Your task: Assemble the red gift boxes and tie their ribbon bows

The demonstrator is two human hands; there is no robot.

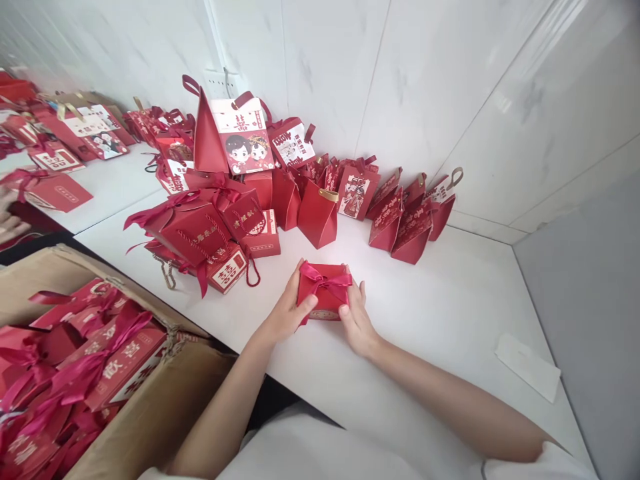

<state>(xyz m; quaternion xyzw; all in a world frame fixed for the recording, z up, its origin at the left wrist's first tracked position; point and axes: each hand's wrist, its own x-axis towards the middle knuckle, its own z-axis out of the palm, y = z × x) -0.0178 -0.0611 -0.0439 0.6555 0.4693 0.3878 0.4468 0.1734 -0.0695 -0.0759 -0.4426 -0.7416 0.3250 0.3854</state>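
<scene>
Two-handed, gripped the ribboned box [324,303] with left fingers [303,309] and right fingers [347,317]; faced crowded gift boxes [320,223] ahead, had a stuffed carton [165,393] leftward!

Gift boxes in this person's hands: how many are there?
1: a red bow-tied gift box, held between the left hand and right hand. Any underneath would be hidden.

Upper garment: pale off-white top [320,450], visible front plain. Right sleeve [545,467]: pale, loose fabric, ending above the bare forearm [450,393]; a short, thin dark line shows at its edge. Left hand [290,310] and right hand [359,321]: bare.
</scene>
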